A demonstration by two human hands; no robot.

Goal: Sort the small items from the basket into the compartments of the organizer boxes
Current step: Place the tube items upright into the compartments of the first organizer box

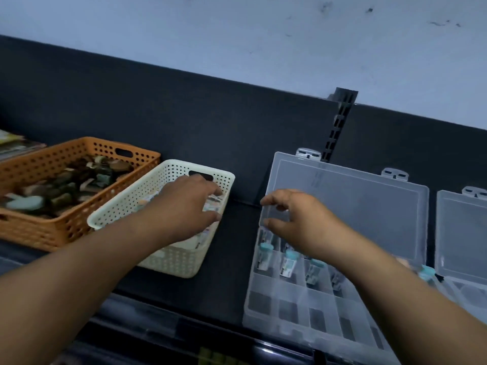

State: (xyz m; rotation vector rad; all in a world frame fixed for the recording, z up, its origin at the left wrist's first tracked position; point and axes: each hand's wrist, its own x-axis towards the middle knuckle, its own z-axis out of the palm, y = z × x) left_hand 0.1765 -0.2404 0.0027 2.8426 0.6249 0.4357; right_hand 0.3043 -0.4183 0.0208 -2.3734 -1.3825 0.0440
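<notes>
Left hand down in white basket on bench, over small items, grip not discernible | right hand spread, empty, above organizer box | teal-capped tubes in far compartments

Count of items in view: two baskets, two organizer boxes, two hands.

Baskets: one orange basket and one cream basket, the contents of both too jumbled to count. Organizer boxes: one left organizer box and one right organizer box, the latter partly out of frame. Lid latches: three visible. Teal-capped vials: four countable, with a possible fifth blurred. Hands: one left hand and one right hand.
</notes>
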